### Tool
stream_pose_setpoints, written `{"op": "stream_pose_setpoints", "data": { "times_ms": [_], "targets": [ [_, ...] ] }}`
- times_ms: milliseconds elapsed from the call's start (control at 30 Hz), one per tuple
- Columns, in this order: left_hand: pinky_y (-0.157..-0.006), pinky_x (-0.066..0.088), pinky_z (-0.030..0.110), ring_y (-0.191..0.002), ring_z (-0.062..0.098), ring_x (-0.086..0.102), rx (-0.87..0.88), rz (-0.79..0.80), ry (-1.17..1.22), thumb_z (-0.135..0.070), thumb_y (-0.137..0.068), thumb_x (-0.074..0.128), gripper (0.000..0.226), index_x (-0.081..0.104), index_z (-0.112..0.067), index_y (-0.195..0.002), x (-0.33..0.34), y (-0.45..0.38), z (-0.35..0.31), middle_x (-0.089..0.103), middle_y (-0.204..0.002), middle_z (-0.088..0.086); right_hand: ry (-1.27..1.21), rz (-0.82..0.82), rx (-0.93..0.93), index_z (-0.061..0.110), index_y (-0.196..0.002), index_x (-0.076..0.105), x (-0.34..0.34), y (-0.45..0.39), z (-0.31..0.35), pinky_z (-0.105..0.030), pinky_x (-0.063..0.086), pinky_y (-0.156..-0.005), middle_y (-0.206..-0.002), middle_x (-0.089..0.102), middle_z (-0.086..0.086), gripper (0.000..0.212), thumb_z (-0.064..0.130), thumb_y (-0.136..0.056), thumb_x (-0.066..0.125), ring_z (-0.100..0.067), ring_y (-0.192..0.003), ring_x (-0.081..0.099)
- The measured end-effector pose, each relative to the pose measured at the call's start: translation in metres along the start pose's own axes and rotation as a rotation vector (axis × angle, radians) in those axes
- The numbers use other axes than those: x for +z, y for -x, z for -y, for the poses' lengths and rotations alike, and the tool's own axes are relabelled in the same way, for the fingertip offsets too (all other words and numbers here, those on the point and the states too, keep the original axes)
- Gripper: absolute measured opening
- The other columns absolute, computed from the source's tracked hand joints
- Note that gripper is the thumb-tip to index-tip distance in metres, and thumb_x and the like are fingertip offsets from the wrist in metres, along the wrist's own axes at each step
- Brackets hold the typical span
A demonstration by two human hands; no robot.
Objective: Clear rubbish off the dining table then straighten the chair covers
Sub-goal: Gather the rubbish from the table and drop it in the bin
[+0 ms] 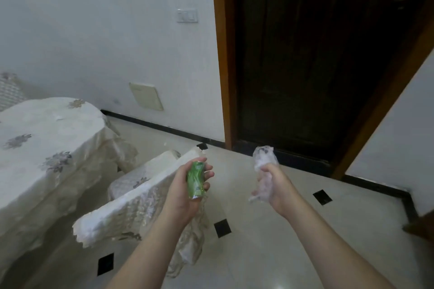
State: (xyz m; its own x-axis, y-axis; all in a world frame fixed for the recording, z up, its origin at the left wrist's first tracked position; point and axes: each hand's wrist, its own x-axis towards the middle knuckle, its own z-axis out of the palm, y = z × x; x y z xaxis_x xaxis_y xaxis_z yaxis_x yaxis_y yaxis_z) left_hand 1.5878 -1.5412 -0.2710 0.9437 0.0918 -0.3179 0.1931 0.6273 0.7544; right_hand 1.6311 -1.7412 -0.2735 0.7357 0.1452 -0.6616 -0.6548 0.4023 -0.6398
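The left hand (pixel 185 185) curls round a small green packet (pixel 196 180), held above the covered chair (pixel 141 197). The right hand (pixel 273 185) clenches a crumpled clear plastic wrapper (pixel 264 159) over the tiled floor (pixel 270 241). At the left edge stands the dining table (pixel 42 148) under a flowered cloth. Beyond are a white wall (pixel 105 42) and a dark wooden door (pixel 317 65).

Green packet (pixel 196 180) upright in fist; crumpled clear plastic (pixel 264 159) alongside.
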Motion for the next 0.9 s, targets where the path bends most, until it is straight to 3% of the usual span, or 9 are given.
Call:
{"op": "stream_pose_setpoints", "data": {
  "times_ms": [100,200,267,367,500,633,733,800,900],
  "targets": [
    [-0.054,0.041,0.024,-0.075,0.018,0.059,-0.007,-0.006,-0.022,-0.028,-0.081,0.057,0.03,0.065,-0.008,-0.102,0.014,-0.012,0.01,0.06,-0.09,0.011,0.078,0.232,-0.17,0.045,-0.143,0.029,-0.029,-0.011,0.001,-0.046,0.054,-0.083,-0.15,0.032,-0.001,0.072,0.031,-0.086,0.07,-0.034,-0.132,0.039],
    [-0.052,0.042,0.022,-0.075,0.018,0.06,-0.016,-0.023,-0.023,-0.026,-0.09,0.05,0.029,0.063,-0.006,-0.107,0.023,-0.031,0.013,0.062,-0.091,0.012,0.32,0.341,-0.251,0.031,-0.143,0.039,-0.044,-0.024,0.013,-0.04,0.049,-0.098,-0.14,0.049,0.0,0.084,0.028,-0.073,0.083,-0.023,-0.124,0.052],
    [-0.052,0.044,0.022,-0.075,0.018,0.061,-0.024,-0.032,-0.016,-0.027,-0.093,0.047,0.031,0.063,-0.006,-0.109,0.028,-0.046,0.013,0.063,-0.092,0.012,0.42,0.338,-0.3,0.025,-0.138,0.048,-0.045,-0.03,0.021,-0.044,0.039,-0.108,-0.13,0.06,0.0,0.074,0.031,-0.073,0.083,-0.019,-0.121,0.056],
    [-0.052,0.045,0.022,-0.075,0.017,0.061,-0.04,-0.033,0.013,-0.028,-0.094,0.046,0.033,0.06,-0.005,-0.113,0.037,-0.073,0.012,0.063,-0.092,0.011,0.475,0.196,-0.392,0.024,-0.126,0.06,-0.042,-0.041,0.032,-0.046,0.036,-0.11,-0.119,0.066,0.005,0.049,0.038,-0.081,0.073,-0.015,-0.115,0.058],
    [-0.055,0.044,0.022,-0.077,0.017,0.062,-0.054,-0.008,0.044,-0.028,-0.091,0.05,0.033,0.061,-0.005,-0.112,0.049,-0.116,0.009,0.065,-0.091,0.011,0.408,0.058,-0.355,0.026,-0.113,0.062,-0.033,-0.072,0.06,-0.042,0.052,-0.092,-0.106,0.071,0.0,0.03,0.045,-0.09,0.056,-0.017,-0.095,0.069],
    [-0.054,0.043,0.022,-0.077,0.018,0.062,-0.068,0.0,0.076,-0.027,-0.092,0.05,0.031,0.061,-0.006,-0.11,0.057,-0.166,0.0,0.064,-0.092,0.011,0.236,0.0,-0.303,0.015,-0.103,0.063,-0.021,-0.114,0.095,-0.041,0.056,-0.086,-0.098,0.073,-0.008,0.026,0.033,-0.085,0.071,-0.023,-0.093,0.071],
    [-0.051,0.042,0.021,-0.074,0.017,0.061,-0.082,0.006,0.092,-0.026,-0.092,0.048,0.027,0.061,-0.007,-0.107,0.06,-0.2,-0.01,0.063,-0.09,0.012,0.354,-0.095,-0.291,0.011,-0.099,0.064,-0.006,-0.143,0.117,-0.038,0.058,-0.074,-0.092,0.074,-0.009,0.023,0.023,-0.083,0.074,-0.018,-0.085,0.071],
    [-0.053,0.042,0.021,-0.075,0.018,0.061,-0.085,0.007,0.086,-0.026,-0.093,0.048,0.028,0.06,-0.006,-0.108,0.062,-0.221,-0.016,0.063,-0.09,0.012,0.357,-0.112,-0.305,0.011,-0.087,0.062,0.003,-0.159,0.13,-0.029,0.053,-0.057,-0.074,0.07,-0.007,0.015,0.025,-0.088,0.068,-0.016,-0.064,0.062],
    [-0.056,0.039,0.023,-0.076,0.018,0.061,-0.09,0.014,0.06,-0.026,-0.094,0.045,0.029,0.06,-0.006,-0.109,0.065,-0.251,-0.025,0.063,-0.09,0.012,0.33,-0.028,-0.292,0.016,-0.081,0.051,0.011,-0.18,0.147,-0.023,0.031,-0.043,-0.054,0.043,0.003,0.025,0.036,-0.093,0.059,-0.009,-0.046,0.034]
  ]
}}
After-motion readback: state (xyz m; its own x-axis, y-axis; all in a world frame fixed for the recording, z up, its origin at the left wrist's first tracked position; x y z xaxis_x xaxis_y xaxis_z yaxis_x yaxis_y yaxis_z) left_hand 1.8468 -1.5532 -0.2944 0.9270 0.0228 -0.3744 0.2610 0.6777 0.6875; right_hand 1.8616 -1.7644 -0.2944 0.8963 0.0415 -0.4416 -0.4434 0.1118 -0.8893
